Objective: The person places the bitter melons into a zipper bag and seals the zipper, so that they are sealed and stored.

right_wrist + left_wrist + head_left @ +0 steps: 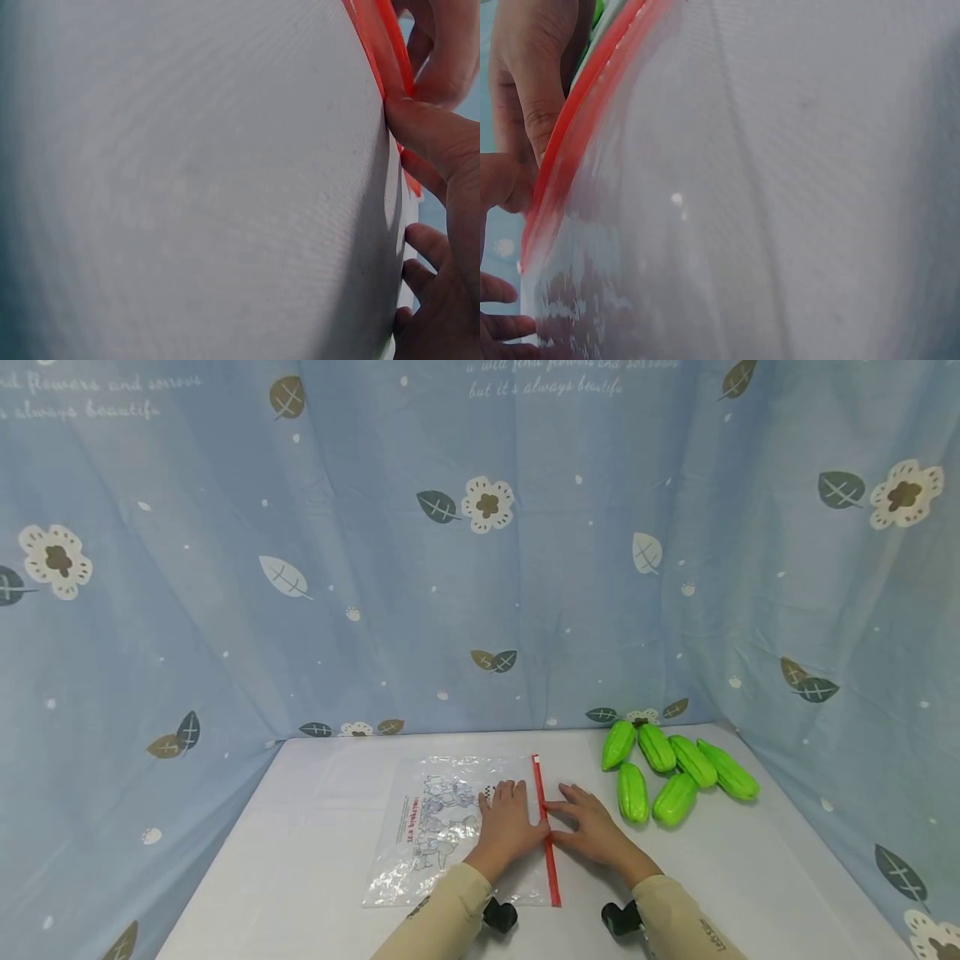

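A clear plastic zip bag point(397, 860) with printed drawings and a red zip strip point(553, 877) lies flat on the white table. My left hand point(506, 827) rests on its strip end, fingers spread over the plastic and thumb at the red strip. From the other side, my right hand point(596, 831) touches the strip with thumb and index fingertips, a gap between them. Both hands nearly meet there. In the right wrist view, the right thumb point(427, 124) overlaps the strip's edge. The left wrist view shows the strip point(577, 112) curving past the right thumb point(540, 109).
Several bright green, ridged, elongated vegetable-like pieces point(632, 793) lie in a group at the back right of the table point(300, 827). A blue curtain point(375, 527) with flowers and leaves hangs around the back and sides. Black wrist devices point(621, 918) sit under both forearms.
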Tool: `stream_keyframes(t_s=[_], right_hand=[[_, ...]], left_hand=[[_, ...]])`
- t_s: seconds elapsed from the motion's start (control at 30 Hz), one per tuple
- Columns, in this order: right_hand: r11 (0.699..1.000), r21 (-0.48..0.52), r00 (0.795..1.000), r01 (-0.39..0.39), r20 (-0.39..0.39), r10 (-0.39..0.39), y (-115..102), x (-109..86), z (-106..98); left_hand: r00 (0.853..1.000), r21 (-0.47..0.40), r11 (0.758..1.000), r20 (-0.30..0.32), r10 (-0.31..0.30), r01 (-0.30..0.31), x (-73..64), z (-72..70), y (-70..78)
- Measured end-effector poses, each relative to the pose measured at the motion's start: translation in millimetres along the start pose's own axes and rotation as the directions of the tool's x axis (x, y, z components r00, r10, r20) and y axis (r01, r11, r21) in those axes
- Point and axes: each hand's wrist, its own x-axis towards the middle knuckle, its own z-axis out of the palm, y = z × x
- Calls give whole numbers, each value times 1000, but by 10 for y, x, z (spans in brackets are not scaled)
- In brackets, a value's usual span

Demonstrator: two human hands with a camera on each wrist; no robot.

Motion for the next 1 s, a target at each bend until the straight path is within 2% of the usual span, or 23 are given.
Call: stream_keyframes(t_s=[0.47,0.73,1.0], right_hand=[[1000,10,1000,-17,13,17,-32,-8,-23],[1000,4,1000,-10,10,10,-42,-7,-31],[1000,2,1000,-15,12,15,-36,1,-19]], left_hand=[[1000,8,1000,-3,13,-13,8,12,-21],[995,-29,996,53,83,-82,-18,-31,-101],[986,-7,989,77,151,-151,-64,-76,-150]])
